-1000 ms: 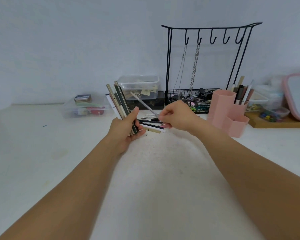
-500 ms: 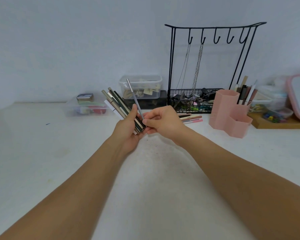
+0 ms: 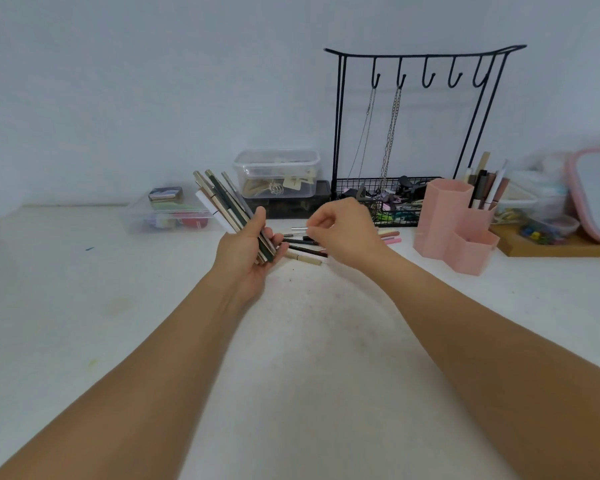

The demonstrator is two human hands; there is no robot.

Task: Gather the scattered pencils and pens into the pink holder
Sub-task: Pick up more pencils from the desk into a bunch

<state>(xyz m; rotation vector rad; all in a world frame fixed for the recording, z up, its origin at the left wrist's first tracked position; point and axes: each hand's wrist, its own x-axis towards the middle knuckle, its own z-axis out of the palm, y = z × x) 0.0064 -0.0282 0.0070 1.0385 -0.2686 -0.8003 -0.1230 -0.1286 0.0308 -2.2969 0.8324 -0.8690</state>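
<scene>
My left hand (image 3: 246, 258) grips a bundle of pens and pencils (image 3: 222, 202) that fans up and to the left. My right hand (image 3: 343, 233) is just right of it, low over the table, fingers curled, thumb and forefinger pinching the end of a silver pen (image 3: 298, 229). Several loose pens (image 3: 302, 249) lie on the white table under and between my hands, and two pink ones (image 3: 390, 237) show past my right wrist. The pink holder (image 3: 440, 216) stands to the right, with several pens (image 3: 485, 185) upright in its back compartment.
A black hook rack (image 3: 423, 57) with chains and a wire basket (image 3: 361, 188) stands behind the pens. A clear lidded box (image 3: 278, 171) and a flat clear box (image 3: 167, 216) sit at the back. A wooden tray (image 3: 551, 249) and pink mirror (image 3: 596, 192) are far right.
My right hand laid a grey pen into the left hand's bundle, then moved right and down to the loose pens on the table. The left hand still holds the bundle.
</scene>
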